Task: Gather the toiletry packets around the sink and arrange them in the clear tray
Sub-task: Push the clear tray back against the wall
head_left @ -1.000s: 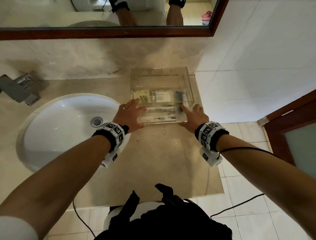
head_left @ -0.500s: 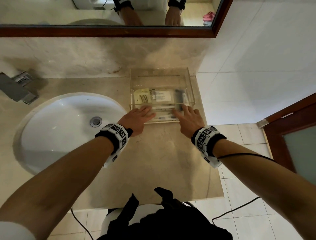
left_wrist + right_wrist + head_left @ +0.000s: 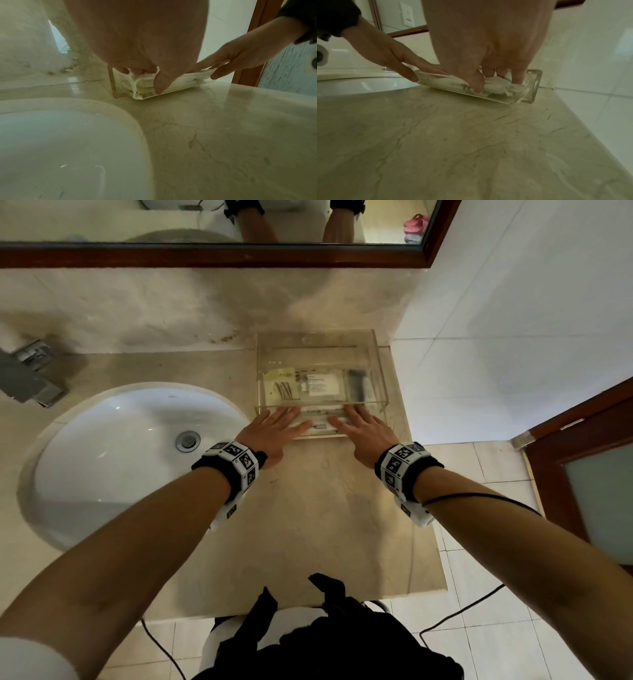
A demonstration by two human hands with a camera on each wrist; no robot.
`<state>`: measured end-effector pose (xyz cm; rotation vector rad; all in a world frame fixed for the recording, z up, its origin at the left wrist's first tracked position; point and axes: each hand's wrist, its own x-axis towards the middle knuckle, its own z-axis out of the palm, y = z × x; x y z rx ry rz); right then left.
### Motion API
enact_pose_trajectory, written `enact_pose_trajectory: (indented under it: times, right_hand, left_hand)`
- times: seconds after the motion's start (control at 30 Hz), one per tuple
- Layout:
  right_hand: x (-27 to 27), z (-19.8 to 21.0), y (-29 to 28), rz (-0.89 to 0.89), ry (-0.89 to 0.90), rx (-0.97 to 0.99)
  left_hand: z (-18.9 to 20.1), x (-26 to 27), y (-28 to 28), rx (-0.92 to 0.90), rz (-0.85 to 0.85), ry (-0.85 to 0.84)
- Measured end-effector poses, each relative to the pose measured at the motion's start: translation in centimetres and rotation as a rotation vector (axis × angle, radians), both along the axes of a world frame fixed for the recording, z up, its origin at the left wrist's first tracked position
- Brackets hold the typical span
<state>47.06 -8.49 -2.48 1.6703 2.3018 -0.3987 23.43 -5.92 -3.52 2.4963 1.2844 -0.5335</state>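
The clear tray (image 3: 382, 371) stands at the counter's back right, against the wall. Several toiletry packets lie flat in it: a yellowish one (image 3: 282, 386), a white printed one (image 3: 322, 383) and a dark one (image 3: 356, 386). My left hand (image 3: 274, 429) and right hand (image 3: 361, 429) lie side by side on the tray's near wall. Their straight fingers reach over it onto the white packets (image 3: 494, 83) at the front. In the wrist views each thumb (image 3: 159, 86) (image 3: 476, 86) touches the outside of the near wall (image 3: 188, 86). Neither hand holds a packet.
The white sink (image 3: 137, 446) lies left of the tray, with the metal faucet (image 3: 27, 378) at the far left. A wood-framed mirror (image 3: 205, 256) hangs above. The counter (image 3: 325, 525) ends just right of the tray, at a tiled wall and floor. A black bag (image 3: 325, 642) hangs below its front edge.
Both hands have slid from the tray's near corners toward the middle of its near wall. They are closer together, and their fingers now lie over the wall onto the front packets.
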Motion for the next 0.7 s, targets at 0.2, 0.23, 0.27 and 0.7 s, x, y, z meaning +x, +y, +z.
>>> enact_pose_trajectory:
  times: [0.2, 0.23, 0.27, 0.7]
  right_hand:
    - [0.3, 0.1, -0.3, 0.069, -0.018, 0.231]
    - [0.4, 0.0, -0.2, 0.068, -0.022, 0.285]
    - [0.6, 0.1, 0.0, 0.051, -0.017, 0.328]
    - [2.2, 0.5, 2.9, -0.161, -0.044, 0.110]
  left_hand:
    - [0.5, -0.7, 0.1, 0.082, -0.072, -0.110]
    - [0.6, -0.9, 0.1, 0.123, -0.082, -0.132]
    - [0.6, -1.0, 0.2, 0.167, -0.082, -0.145]
    - [0.5, -2.1, 2.5, 0.069, 0.309, -0.165]
